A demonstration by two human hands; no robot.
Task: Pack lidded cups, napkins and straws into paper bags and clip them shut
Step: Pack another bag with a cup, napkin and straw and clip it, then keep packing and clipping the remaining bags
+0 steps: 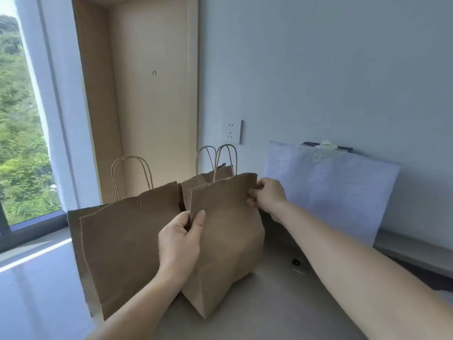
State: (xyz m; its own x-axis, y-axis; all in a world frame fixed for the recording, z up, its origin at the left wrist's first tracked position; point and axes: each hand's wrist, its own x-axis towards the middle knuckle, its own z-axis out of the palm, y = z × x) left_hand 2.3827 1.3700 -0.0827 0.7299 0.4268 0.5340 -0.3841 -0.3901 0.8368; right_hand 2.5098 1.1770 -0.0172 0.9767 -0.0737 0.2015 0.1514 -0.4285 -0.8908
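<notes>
Front paper bag (228,241) held at its mouth, standing on the worktop (282,303).
Left grip (180,238) pinches its left top edge, right grip (267,195) the right edge. Risk I see: an uneven pull tears the rim or tips it against the neighbour bag (127,241).

Three brown paper bags with twine handles: the left bag (127,244), the back bag (208,177) and the front bag (228,241). Two bare hands: left hand (179,244), right hand (267,195). One wall socket (231,132). One white sheet (331,192). One window (22,119).
</notes>
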